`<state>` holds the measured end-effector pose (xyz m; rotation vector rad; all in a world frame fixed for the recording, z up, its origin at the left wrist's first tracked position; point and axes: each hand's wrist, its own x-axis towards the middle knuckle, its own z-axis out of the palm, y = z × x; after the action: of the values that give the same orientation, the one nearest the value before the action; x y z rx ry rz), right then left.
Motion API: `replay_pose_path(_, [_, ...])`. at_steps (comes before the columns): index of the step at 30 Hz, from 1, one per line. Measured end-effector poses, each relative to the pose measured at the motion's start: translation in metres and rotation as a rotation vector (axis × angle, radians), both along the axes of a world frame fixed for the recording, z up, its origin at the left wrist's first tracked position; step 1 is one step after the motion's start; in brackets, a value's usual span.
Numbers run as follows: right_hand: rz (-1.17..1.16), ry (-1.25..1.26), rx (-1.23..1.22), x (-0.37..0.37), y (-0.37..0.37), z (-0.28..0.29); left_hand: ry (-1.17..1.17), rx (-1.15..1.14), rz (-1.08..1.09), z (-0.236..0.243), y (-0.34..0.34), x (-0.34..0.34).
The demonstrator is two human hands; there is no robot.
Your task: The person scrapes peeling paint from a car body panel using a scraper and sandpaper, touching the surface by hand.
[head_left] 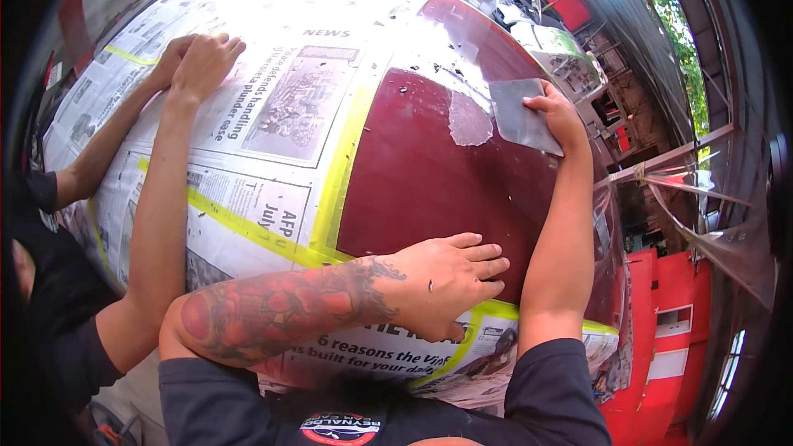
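Note:
My right hand [558, 119] pinches the edge of a flat grey rectangular sheet [519, 112] between thumb and fingers. It holds the sheet over the right side of a glossy dark red car panel [413, 165]. Just left of the sheet, a pale, ragged-edged patch [469, 121] shows on the panel. My left hand [450, 281] lies with fingers stretched out at the panel's near edge, holding nothing. Yellow masking tape [340, 173] borders the red area, fixing newspaper [289, 99] around it. Small dark flecks dot the panel and paper.
At the left a co-worker in a dark shirt rests both hands [202, 66] on the newspaper. Strong glare whitens the far side. Red panels [661, 347] stand at the right, near a torn clear plastic sheet [727, 248] and a metal frame.

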<state>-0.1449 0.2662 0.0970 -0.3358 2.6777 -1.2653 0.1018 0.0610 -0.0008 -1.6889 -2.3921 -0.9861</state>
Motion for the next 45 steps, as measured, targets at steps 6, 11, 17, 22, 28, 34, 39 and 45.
replay_pose_path(6, [0.293,-0.119,-0.049,0.029,-0.094,-0.038,0.005,0.069,0.019,-0.009,-0.002,0.001])
replay_pose_path(11, [0.026,-0.012,-0.063,-0.001,-0.004,-0.008,0.03,0.068,0.029,-0.006,0.005,0.001])
replay_pose_path(17, [0.288,0.107,0.261,0.034,-0.092,-0.04,0.006,0.02,0.0,-0.003,-0.004,0.002])
replay_pose_path(22, [0.22,0.093,-0.205,0.025,-0.077,-0.019,0.028,0.037,0.002,-0.002,-0.001,0.001])
replay_pose_path(28, [0.071,0.234,-0.517,0.066,-0.042,0.031,0.028,-0.018,-0.016,0.001,0.001,0.001])
replay_pose_path(34, [0.385,0.536,1.028,0.144,-0.067,-0.007,0.018,-0.035,0.021,-0.004,-0.005,0.002])
replay_pose_path(39, [0.518,0.803,1.117,0.121,-0.053,-0.025,0.027,-0.035,-0.007,0.002,0.0,-0.001])
replay_pose_path(45, [0.562,0.883,1.177,0.095,-0.049,-0.029,0.026,-0.024,-0.014,-0.002,-0.002,0.001])
